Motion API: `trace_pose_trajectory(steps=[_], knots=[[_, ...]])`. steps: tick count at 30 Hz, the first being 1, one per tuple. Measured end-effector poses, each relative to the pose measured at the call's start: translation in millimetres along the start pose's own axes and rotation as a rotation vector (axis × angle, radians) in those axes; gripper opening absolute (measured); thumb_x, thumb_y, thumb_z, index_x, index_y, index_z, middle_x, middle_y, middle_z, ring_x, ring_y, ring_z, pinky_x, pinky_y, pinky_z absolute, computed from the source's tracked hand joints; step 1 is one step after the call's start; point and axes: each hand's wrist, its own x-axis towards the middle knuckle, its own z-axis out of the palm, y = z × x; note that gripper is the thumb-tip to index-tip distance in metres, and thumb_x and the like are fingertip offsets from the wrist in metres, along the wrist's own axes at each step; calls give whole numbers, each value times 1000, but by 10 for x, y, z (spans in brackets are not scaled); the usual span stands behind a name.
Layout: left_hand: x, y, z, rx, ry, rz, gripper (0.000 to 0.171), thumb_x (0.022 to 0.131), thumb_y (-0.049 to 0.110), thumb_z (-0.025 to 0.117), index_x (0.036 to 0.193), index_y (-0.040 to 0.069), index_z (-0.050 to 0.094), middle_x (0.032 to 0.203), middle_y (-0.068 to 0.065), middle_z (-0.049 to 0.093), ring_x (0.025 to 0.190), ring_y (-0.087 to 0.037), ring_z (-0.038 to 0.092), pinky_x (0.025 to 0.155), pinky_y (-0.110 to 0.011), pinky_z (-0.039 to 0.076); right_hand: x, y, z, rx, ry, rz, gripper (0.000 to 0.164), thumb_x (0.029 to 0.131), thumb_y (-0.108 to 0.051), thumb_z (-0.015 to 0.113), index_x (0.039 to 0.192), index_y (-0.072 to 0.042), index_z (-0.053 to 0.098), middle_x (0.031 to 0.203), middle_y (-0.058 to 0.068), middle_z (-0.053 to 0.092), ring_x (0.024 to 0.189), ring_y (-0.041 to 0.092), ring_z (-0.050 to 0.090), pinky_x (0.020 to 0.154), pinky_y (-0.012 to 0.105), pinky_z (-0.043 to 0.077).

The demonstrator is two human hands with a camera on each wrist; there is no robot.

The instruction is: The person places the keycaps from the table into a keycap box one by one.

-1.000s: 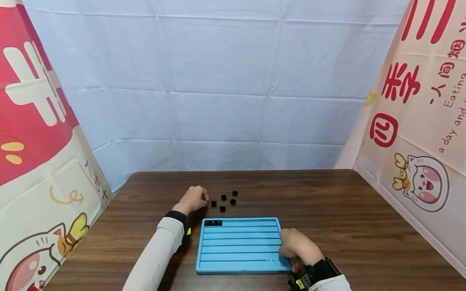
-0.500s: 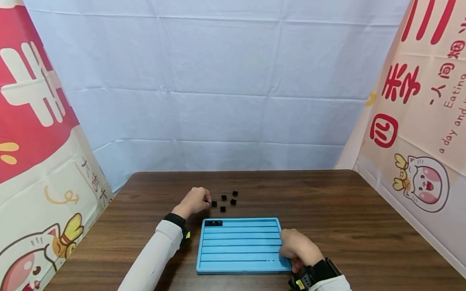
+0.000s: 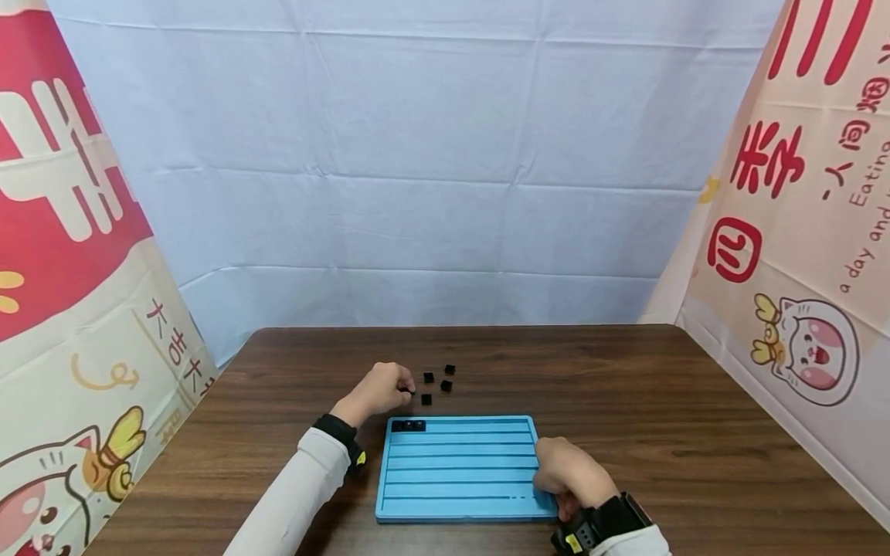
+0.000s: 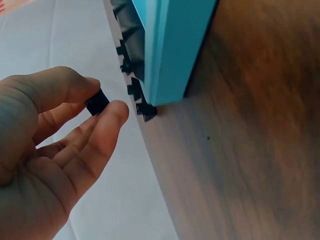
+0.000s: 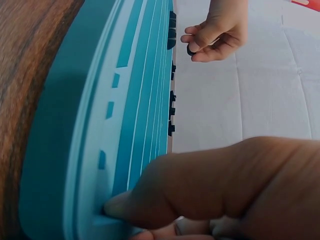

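My left hand is above the table, left of the loose pieces. In the left wrist view its thumb and index finger pinch a small black block. The flat blue tray, ridged with horizontal rows, lies in front of me. A short run of black blocks sits in the top row's left end. My right hand holds the tray's right side near the front corner. In the right wrist view its thumb presses on the tray's top, while the other fingers are mostly hidden.
Several loose black blocks lie scattered on the wooden table behind the tray. A pale cloth hangs past the far edge, and printed cloths hang at both sides.
My left hand has moved a little right to the nearest loose black block, which is now between its fingers. The right hand and tray have stayed in place.
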Motion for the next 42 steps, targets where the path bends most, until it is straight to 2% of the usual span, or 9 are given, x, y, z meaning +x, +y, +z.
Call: trace_pose_trajectory(steps=[5, 12, 18, 25, 34, 42], knots=[[-24, 50, 4, -33, -13, 58, 7, 83, 1, 66, 88, 5, 66, 75, 3, 56, 65, -11, 51, 61, -30, 44, -4, 7, 5, 1, 11, -6, 6, 84, 4, 58, 79, 5, 56, 45, 13, 55, 33, 15, 53, 31, 21, 39], [-66, 98, 17, -98, -27, 83, 17, 78, -2, 72, 91, 3, 63, 83, -4, 59, 74, -14, 54, 66, -31, 47, -4, 5, 16, -1, 19, -13, 7, 83, 4, 59, 77, 5, 55, 45, 13, 55, 33, 15, 53, 31, 21, 39], [-75, 131, 20, -152, -40, 73, 19, 76, -3, 74, 89, 2, 60, 81, -2, 56, 73, -14, 52, 65, -31, 46, 7, 6, 16, -3, 16, -1, 4, 84, 4, 59, 82, 6, 56, 46, 13, 55, 34, 15, 53, 32, 21, 39], [-85, 133, 17, -183, -50, 74, 20, 76, -4, 73, 87, 7, 61, 80, 1, 55, 72, -13, 52, 65, -30, 46, 20, 11, 11, -11, 11, -2, 5, 84, 4, 58, 86, 7, 57, 45, 13, 55, 33, 14, 52, 31, 22, 40], [-84, 137, 15, -226, -81, 71, 21, 79, -6, 68, 98, 2, 65, 90, -5, 59, 82, -18, 56, 72, -31, 48, 21, 18, -3, -6, 7, -11, 9, 84, 3, 58, 91, 7, 56, 47, 13, 56, 32, 13, 52, 31, 21, 39], [-85, 137, 38, -232, -83, 70, 19, 83, -5, 65, 101, 2, 65, 94, -4, 60, 88, -20, 58, 75, -32, 49, 19, 20, 4, -11, 10, -21, 8, 84, 3, 58, 90, 7, 57, 46, 13, 56, 32, 13, 52, 31, 21, 38]])
